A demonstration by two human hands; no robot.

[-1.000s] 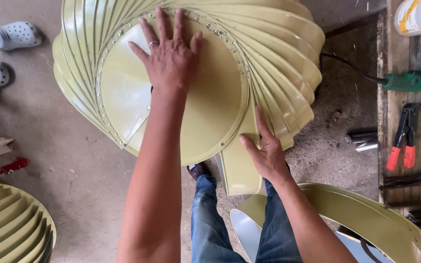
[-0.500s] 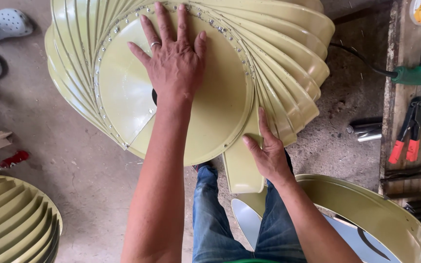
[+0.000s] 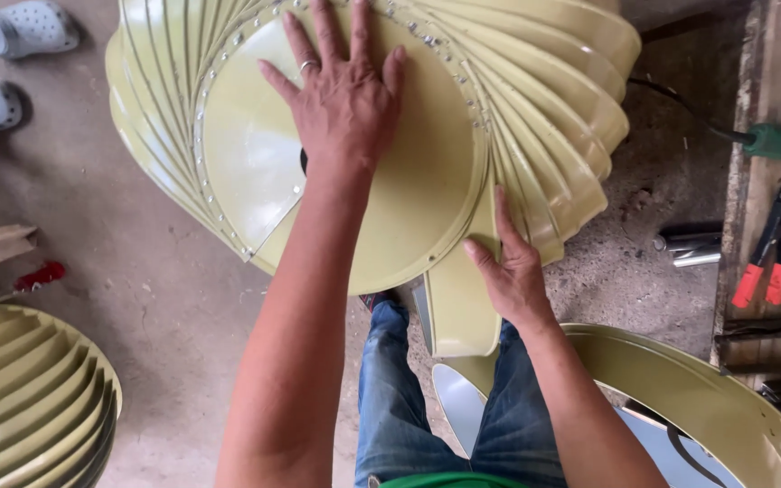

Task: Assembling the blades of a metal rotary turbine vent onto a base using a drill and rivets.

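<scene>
Our left hand [image 3: 347,99] lies spread flat on the olive metal disc [image 3: 409,208], as before. Our right hand [image 3: 510,271], fingers open, presses a loose blade [image 3: 459,312] at the disc's five o'clock, now slightly nearer the rim. Red-handled pliers [image 3: 766,262] lie at three o'clock, grey sandals [image 3: 11,63] at ten.

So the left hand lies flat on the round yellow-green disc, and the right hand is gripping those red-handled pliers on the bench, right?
Not quite. In the head view the left hand does lie flat on the round yellow-green disc, but the right hand rests on a loose curved blade below the disc's edge. The red-handled pliers lie untouched on the bench.
</scene>
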